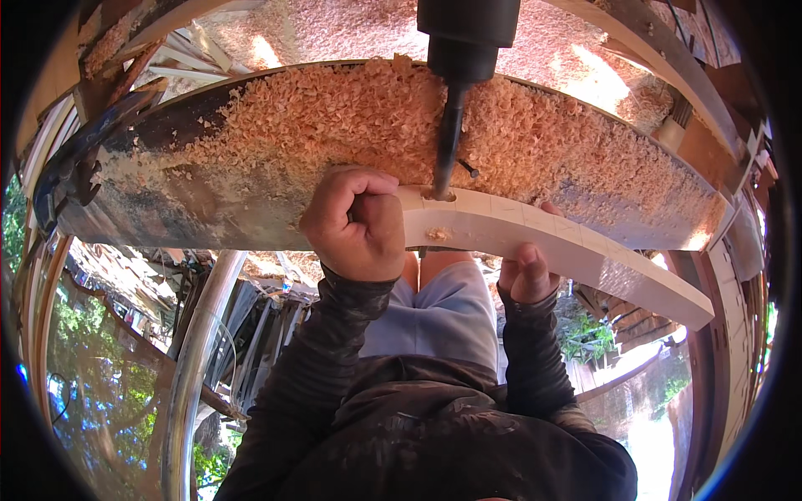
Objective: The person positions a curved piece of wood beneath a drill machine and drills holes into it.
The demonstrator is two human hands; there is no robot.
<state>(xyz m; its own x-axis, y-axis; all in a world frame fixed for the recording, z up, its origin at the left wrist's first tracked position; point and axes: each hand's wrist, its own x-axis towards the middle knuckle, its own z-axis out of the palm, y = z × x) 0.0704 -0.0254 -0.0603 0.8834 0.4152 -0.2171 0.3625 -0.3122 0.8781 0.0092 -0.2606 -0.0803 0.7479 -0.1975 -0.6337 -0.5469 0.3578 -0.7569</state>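
Note:
A pale curved wooden piece (576, 248) with pencil marks along its top edge lies across the near side of the worktable. My left hand (355, 224) is closed in a fist round its left end, which the fingers hide. Farther right, my right hand (530, 274) grips the piece with the thumb on the near face and a fingertip showing beyond the far edge. Between my hands, a dark drill bit (449, 138) comes down from a black chuck (462, 58) to a hole (441, 197) in the wood. A few shavings cling beside that hole.
Curly wood shavings (326, 125) are heaped over the dark worktable (159, 200). Just behind the wood, a small dark bolt or screw (469, 169) sticks up. A metal pole (199, 376) stands at the lower left. Curved boards (660, 63) lie at the upper right.

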